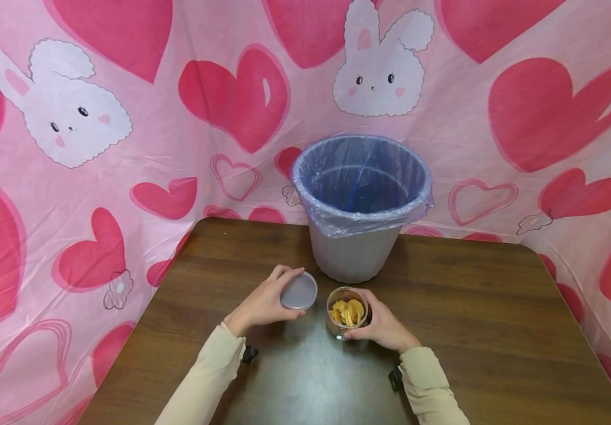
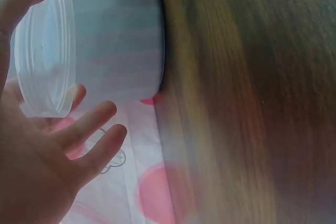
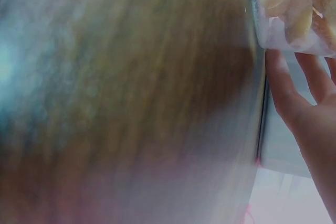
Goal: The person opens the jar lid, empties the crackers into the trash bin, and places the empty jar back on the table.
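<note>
A round translucent lid [image 1: 299, 291] is pinched at its edge by my left hand [image 1: 269, 301], thumb on one side and fingers on the other. In the left wrist view the lid [image 2: 63, 51] shows its ridged rim, held up off the table, with the other fingers of the left hand [image 2: 37, 177] spread loosely. Just to its right, a clear jar [image 1: 337, 332] stands without a lid on the table, holding several yellow chips [image 1: 349, 311]. My right hand [image 1: 382, 326] grips the jar from its right side. The right wrist view catches only the lower corner of the jar [image 3: 274, 36].
Behind both hands stands a grey waste bin [image 1: 353, 254] lined with a thin bluish plastic bag [image 1: 358, 223]. The brown wooden table [image 1: 486, 330] reaches back to a pink cloth [image 1: 162, 136] printed with hearts and rabbits, hanging around it.
</note>
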`<state>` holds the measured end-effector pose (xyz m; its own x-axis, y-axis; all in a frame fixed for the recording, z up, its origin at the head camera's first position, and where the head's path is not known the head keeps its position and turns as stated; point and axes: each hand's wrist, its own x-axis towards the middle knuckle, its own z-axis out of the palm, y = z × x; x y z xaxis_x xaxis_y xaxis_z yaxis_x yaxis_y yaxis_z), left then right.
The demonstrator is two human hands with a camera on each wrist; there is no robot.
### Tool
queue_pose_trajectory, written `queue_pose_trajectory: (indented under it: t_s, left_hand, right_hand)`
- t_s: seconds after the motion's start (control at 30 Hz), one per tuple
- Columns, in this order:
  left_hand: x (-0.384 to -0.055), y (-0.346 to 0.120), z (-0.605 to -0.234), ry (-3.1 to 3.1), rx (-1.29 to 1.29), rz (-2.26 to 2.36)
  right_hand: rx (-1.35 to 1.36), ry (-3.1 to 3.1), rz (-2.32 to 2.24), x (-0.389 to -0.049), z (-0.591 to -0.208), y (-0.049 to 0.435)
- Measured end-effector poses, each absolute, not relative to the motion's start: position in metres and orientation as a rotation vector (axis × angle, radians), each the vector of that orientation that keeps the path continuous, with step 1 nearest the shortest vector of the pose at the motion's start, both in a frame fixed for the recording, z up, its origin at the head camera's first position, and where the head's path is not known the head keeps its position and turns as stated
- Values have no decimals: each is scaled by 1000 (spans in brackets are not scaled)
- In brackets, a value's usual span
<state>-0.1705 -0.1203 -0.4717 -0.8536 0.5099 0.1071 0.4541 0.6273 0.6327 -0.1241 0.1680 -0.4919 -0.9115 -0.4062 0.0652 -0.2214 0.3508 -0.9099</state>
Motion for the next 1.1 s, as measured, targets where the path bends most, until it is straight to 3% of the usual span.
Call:
queue_pose_trajectory:
  t_s: [0.43,1.1]
  left_hand:
    - [-169,-127,-471,2830,880,1038]
    - [-167,-148,-476,2816,750,1032]
  right_hand:
    - [-603,2422,-1630,-124,-494,167]
    - [-592,2445,-1606,-124,-491,166]
